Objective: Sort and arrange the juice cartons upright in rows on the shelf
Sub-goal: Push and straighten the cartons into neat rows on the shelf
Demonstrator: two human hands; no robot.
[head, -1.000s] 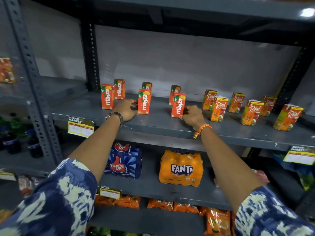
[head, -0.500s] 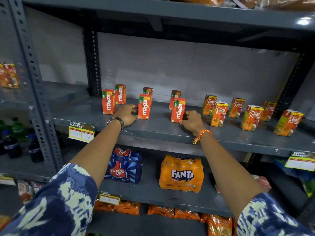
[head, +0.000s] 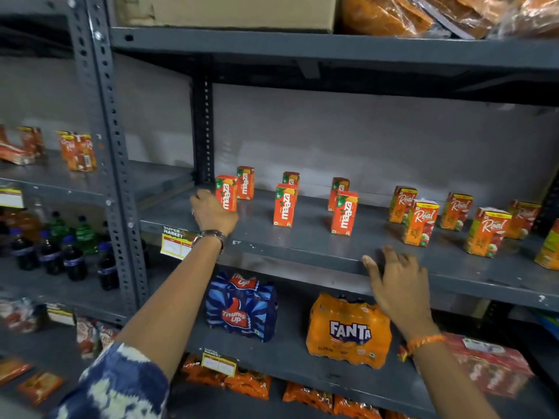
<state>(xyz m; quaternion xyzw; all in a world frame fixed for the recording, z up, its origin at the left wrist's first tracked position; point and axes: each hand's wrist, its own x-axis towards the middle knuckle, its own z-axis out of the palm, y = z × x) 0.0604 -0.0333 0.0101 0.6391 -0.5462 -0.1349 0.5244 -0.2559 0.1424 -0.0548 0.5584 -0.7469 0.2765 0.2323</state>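
Maaza cartons (head: 284,205) stood upright in two rows on the grey shelf (head: 302,246), the left hand (head: 211,211) grasping the front-left carton (head: 226,193), the right hand (head: 396,279) spread loose at the shelf edge, Real cartons (head: 419,222) rightward.

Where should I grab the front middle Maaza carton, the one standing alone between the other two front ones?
Pinch the front middle Maaza carton across its two narrow sides at mid-height, coming from the front. It stands upright with open shelf on both sides, so fingers likely fit.
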